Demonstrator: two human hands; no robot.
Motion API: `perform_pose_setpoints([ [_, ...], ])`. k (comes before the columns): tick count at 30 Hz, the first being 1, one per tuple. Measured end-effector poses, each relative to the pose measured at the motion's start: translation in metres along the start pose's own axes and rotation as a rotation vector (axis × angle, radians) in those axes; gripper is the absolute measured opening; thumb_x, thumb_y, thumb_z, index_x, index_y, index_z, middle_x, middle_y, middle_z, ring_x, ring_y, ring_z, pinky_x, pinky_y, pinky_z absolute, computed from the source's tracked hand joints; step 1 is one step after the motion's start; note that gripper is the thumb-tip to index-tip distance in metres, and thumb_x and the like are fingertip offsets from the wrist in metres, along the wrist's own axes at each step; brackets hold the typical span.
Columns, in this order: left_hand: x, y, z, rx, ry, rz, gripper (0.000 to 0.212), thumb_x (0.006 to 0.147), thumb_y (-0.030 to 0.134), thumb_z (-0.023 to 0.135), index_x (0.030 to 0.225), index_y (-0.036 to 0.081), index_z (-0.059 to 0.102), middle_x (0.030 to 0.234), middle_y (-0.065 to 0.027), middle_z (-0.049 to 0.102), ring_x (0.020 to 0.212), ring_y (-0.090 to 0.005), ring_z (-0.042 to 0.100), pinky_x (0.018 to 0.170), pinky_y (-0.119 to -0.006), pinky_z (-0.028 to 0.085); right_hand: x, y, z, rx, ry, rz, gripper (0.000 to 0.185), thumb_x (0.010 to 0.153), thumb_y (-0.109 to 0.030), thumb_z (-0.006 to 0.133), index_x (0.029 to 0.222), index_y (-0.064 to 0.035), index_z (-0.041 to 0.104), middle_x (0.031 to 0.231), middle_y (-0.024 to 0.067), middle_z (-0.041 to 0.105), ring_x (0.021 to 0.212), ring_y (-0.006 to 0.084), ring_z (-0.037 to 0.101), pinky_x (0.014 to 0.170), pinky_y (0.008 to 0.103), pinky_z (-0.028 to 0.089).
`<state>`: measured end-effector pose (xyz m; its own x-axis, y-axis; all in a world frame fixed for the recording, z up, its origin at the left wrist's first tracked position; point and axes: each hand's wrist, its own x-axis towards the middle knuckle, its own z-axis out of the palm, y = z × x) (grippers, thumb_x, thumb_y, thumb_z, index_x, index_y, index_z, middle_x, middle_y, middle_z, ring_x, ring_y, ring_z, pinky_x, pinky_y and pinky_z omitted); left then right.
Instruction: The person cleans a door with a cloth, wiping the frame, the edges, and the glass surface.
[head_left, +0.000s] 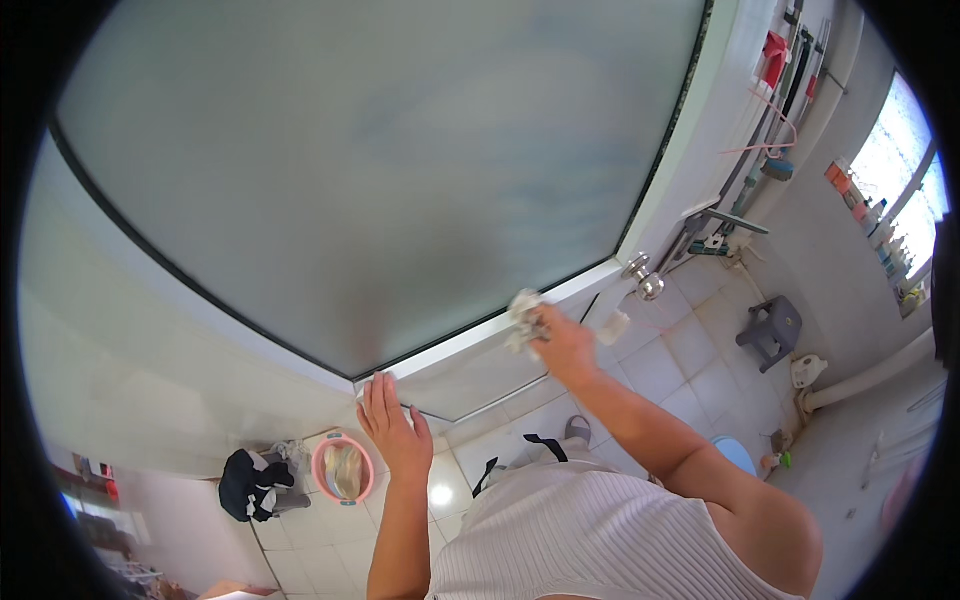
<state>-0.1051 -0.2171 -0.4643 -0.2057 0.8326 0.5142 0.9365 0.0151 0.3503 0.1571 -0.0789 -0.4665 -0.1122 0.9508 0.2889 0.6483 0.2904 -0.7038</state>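
Note:
A door with a frosted glass pane (390, 172) and a white frame (450, 337) stands before me. My left hand (397, 431) rests on the frame near the pane's lower left corner, fingers spread, holding nothing. My right hand (562, 341) grips a crumpled whitish cloth (527, 319) against the frame's crossbar, just under the pane's lower edge. To the right of that hand is a round metal door knob (649, 285).
On the tiled floor (660, 360) are a pink basin (343, 469), a dark garment on a stool (247, 487), a grey plastic stool (772, 330) and a white jug (808, 370). Brushes and long handles hang at upper right. Bottles (874, 217) line the window sill.

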Motion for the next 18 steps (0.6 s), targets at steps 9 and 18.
perform_pose_setpoints([
  [9, 0.001, 0.004, 0.001, -0.003, 0.013, -0.031, 0.073, 0.082, 0.004, 0.064, 0.151, 0.004, 0.039, 0.155, -0.016, 0.04, 0.146, -0.036, 0.033, 0.12, -0.058, 0.018, 0.028, 0.084, -0.054, 0.042, 0.316, 0.17, 0.047, 0.079, -0.005, 0.077, 0.12, -0.0099, 0.055, 0.099, 0.0118, 0.07, 0.086, 0.0277, 0.071, 0.076, 0.0371, 0.055],
  [18, 0.002, 0.006, -0.005, -0.032, -0.005, -0.044, 0.068, 0.083, -0.002, 0.061, 0.148, 0.005, 0.043, 0.155, -0.0118, 0.042, 0.146, -0.0341, 0.035, 0.12, -0.057, 0.019, 0.001, 0.034, 0.013, 0.551, 0.024, 0.396, 0.03, 0.085, -0.001, 0.072, 0.111, 0.0004, 0.057, 0.096, 0.0076, 0.07, 0.084, 0.0124, 0.068, 0.07, 0.0293, 0.055],
])
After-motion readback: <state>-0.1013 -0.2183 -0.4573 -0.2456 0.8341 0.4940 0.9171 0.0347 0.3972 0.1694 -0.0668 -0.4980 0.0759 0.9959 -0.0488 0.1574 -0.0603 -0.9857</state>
